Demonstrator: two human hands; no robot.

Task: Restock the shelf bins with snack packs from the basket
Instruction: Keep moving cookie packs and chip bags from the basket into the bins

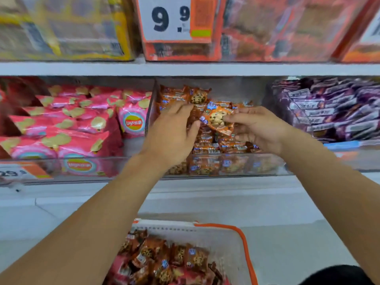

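The cookie packs (218, 120) in the middle bin (236, 163) are glossy orange plastic film, crinkled at the sealed ends. The bin itself is clear, smooth plastic, its front wall shiny with reflections. The pink chip bags (82, 124) beside it are slick, shiny foil-like film. The purple packs (329, 112) look glossy too. The shelf edge (185, 68) is smooth and matt white. The basket (222, 241) is pale plastic with an orange rim.

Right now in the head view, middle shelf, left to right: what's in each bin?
Pink chip bags → orange cookie packs in the clear centre bin, where the left hand and right hand are working, the right pinching one cookie pack → purple packs.
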